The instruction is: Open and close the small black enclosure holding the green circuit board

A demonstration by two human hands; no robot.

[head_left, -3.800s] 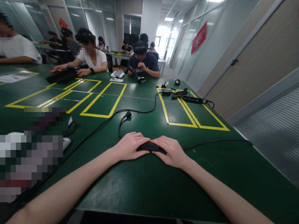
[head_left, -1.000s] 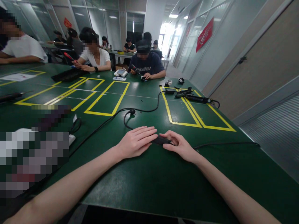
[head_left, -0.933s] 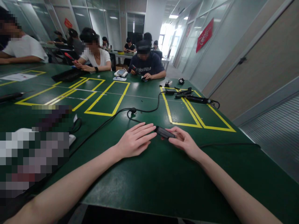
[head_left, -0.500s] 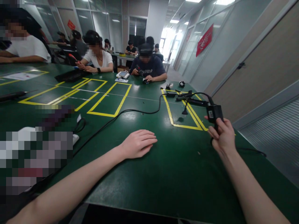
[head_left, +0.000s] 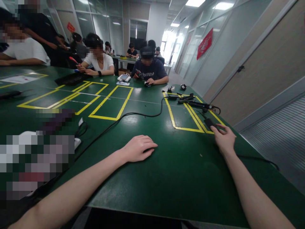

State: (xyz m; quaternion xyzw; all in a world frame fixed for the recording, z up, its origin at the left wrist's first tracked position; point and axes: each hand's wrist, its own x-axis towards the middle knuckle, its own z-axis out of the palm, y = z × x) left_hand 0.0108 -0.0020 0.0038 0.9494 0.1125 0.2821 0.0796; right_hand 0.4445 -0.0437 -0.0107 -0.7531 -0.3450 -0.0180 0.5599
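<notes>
In my right hand (head_left: 225, 138) is a black power adapter (head_left: 209, 124), gripped by its near end low over the right side of the green table (head_left: 171, 178). Its cord runs off past the table's right edge. Just beyond it lies a black handheld tool (head_left: 199, 104) among dark cables, inside a yellow tape outline (head_left: 188, 129). My left hand (head_left: 140, 148) rests palm down on the table, its fingers stretched out, touching only the tabletop. Behind that hand a long black cable (head_left: 133, 113) crosses the table toward a small black box (head_left: 172, 98).
Two small plug-like pieces (head_left: 183, 86) stand near the far right edge. A black tray (head_left: 71, 79) and a white device (head_left: 124, 77) lie across the table, where several people sit. A co-worker opposite (head_left: 149, 68) holds a tool. Pixelated items cover the near left.
My right hand has lowered the power adapter from the air down toward the table. The cord that hung from it has dropped. My left hand has barely moved.
</notes>
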